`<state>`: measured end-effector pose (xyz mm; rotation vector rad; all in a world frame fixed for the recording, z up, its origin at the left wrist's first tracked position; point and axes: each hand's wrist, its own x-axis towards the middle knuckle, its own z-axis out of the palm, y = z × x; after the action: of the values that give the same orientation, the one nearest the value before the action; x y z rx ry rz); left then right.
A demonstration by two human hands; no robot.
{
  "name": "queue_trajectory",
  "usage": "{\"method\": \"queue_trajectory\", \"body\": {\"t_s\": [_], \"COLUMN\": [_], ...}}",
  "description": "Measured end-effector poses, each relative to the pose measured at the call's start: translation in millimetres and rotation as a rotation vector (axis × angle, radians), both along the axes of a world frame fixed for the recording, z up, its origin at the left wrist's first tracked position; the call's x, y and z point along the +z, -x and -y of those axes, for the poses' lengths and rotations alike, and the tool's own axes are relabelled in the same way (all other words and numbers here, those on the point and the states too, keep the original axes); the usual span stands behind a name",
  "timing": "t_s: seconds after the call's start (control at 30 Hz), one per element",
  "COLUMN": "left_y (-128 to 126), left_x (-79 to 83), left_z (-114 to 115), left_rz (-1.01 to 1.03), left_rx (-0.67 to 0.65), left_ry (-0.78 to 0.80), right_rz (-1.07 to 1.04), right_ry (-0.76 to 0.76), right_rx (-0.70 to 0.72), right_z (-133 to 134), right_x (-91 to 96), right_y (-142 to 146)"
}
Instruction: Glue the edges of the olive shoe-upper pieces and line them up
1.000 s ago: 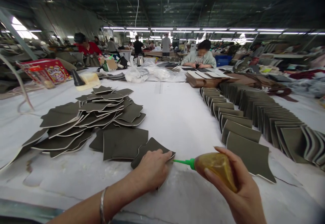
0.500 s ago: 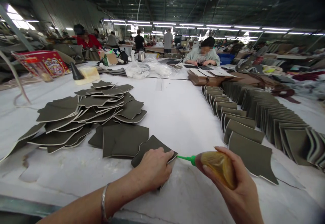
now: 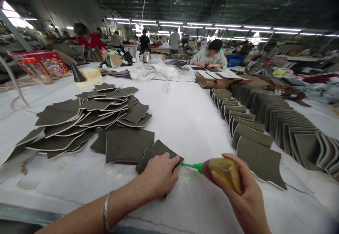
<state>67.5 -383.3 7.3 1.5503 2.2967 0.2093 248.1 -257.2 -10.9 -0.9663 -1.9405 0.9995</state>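
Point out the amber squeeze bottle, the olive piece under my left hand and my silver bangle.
Bulbous amber squeeze bottle [image 3: 225, 168]: head view, body.
Flat olive piece [image 3: 154, 151] under left hand [image 3: 161, 174]: head view, upper face.
Silver metal bangle [image 3: 105, 210]: head view, band.

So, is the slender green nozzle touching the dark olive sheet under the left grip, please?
Cannot tell: in the head view, the green nozzle ends right at a corner of the dark olive sheet, too close to distinguish contact from gap.
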Motion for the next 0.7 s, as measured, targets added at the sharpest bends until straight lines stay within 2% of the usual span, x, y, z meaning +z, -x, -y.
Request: {"method": "queue_trajectory", "body": {"t_s": [0.13, 0.27, 0.47, 0.6, 0.7], "left_y": [0, 0, 1, 1, 1], "left_x": [-2.3, -3.2, -4.9, -6.2, -7.0], "left_z": [1, 4, 6, 6, 6], "left_rz": [-0.006, 0.007, 0.005, 0.005, 0.010], "left_rx": [-0.005, 0.009, 0.002, 0.005, 0.000], "left_ry": [-0.009, -0.025, -0.011, -0.016, -0.018], "right_rz": [-0.003, -0.034, -0.041, -0.033, -0.015], "right_ry": [0.110, 0.133, 0.246, 0.181, 0.218], "right_rx": [0.065, 0.026, 0.085, 0.086, 0.158], "right_z": [0, 0, 16, 16, 17], "right_x": [-2.4, -5.2, -3.7, -6.4, -10.3], "right_y": [-4, -4, -5, -9, -11]}}
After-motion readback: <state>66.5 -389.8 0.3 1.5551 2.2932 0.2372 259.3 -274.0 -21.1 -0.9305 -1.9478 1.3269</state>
